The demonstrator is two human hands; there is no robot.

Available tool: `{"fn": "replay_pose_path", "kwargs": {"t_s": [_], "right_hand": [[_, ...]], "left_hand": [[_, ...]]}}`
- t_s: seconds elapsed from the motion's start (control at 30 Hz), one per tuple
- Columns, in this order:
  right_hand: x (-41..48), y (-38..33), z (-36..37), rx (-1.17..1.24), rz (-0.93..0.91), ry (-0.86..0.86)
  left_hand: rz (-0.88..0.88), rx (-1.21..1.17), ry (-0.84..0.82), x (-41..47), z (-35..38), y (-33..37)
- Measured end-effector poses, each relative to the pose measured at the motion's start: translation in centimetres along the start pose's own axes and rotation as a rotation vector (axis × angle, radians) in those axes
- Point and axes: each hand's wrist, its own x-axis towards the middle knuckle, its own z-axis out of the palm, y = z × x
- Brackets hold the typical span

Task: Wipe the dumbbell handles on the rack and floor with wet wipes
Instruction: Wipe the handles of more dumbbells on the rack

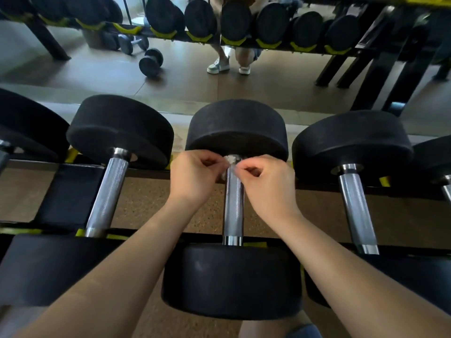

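The middle dumbbell's handle (233,206) is bare steel, finely knurled along the grip and polished smooth and bright at the collars. Its end weights (231,279) look like matt black rubber, faintly grainy and scuffed with pale dust. The wet wipe (230,162) bunched on the handle's far end is a thin, whitish, crumpled sheet. The rack (70,198) is dull black-painted metal with yellow plastic-looking cradles (256,245). The floor (151,203) beneath is speckled brown and rough-looking. The mirror (73,69) behind is glossy.

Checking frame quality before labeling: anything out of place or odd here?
A black dumbbell lies loose on the floor, off the racks, in what looks like a mirror reflection; smaller grey dumbbells sit behind it. Nothing spilled or damaged shows.
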Motion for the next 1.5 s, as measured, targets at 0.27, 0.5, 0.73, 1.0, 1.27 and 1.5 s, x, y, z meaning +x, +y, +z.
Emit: {"fn": "replay_pose_path", "kwargs": {"t_s": [0.27,0.5,0.73,1.0,1.27,1.5], "right_hand": [[0.3,0.1,-0.2,0.651,0.67,-0.033],[0.8,0.3,-0.9,0.908,0.961,-0.086],[0.4,0.0,-0.5,0.754,0.739,-0.039],[0.6,0.2,-1.5,0.823,0.861,-0.085],[-1.1,0.9,-1.6,0.564,0.632,-0.2],[-2.9,0.9,-3.3,0.187,0.525,-0.557]], "left_hand": [[0.707,0.497,-0.078,0.0,0.3,0.3],[0.929,0.645,-0.301,1.0,0.7,1.1],[0.597,0.573,-0.07,0.4,0.1,2.1],[1.032,0.88,-0.414,1.0,0.6,2.2],[0.721,0.679,-0.185,0.2,0.8,2.4],[0.569,0.596,-0.597,-1.6,-1.3,2.0]]}}
